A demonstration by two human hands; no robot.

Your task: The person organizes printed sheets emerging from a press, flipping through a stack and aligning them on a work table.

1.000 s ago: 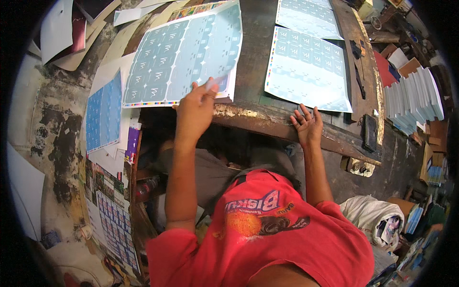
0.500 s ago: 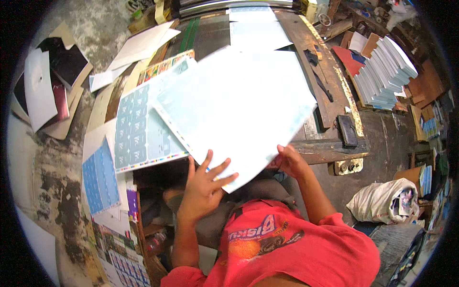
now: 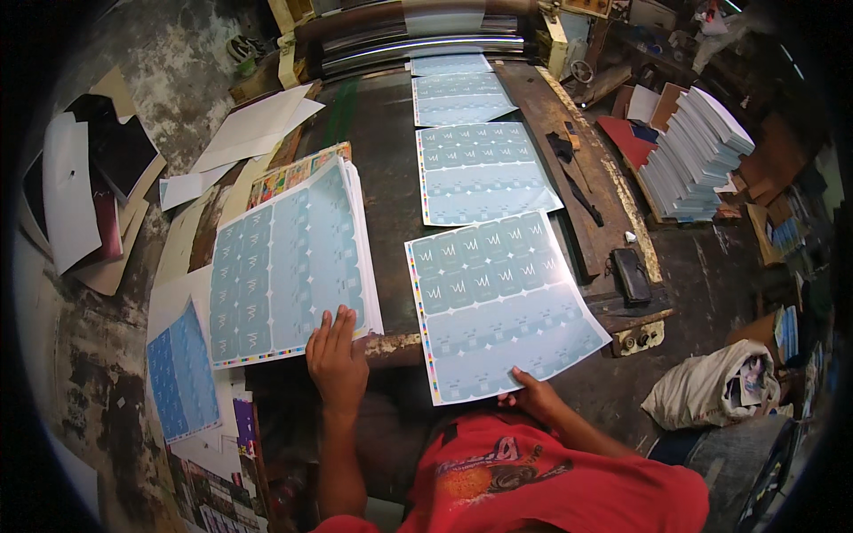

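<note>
My right hand (image 3: 536,399) pinches the near edge of a printed sheet (image 3: 498,306), thumb on top. The sheet is pale blue-green with rows of small panels and a colour strip down its left side. Its right corner curls up. My left hand (image 3: 338,364) rests with outstretched fingers on the near right corner of a stack of similar sheets (image 3: 284,275). Past the held sheet, another printed sheet (image 3: 484,173) lies on the dark machine table (image 3: 382,240), with more sheets (image 3: 458,96) in line towards the rollers.
Metal rollers (image 3: 422,44) span the table's far end. A dark flat case (image 3: 630,275) lies by the right edge. Beyond stand stacked white sheets (image 3: 693,155) and a pale sack (image 3: 711,382). Loose boards (image 3: 75,191) lie at far left; a blue sheet (image 3: 184,377) hangs nearer.
The held sheet has swung from a raised, pale tilt down to the right, its print now showing. My left hand has left it and moved onto the stack.
</note>
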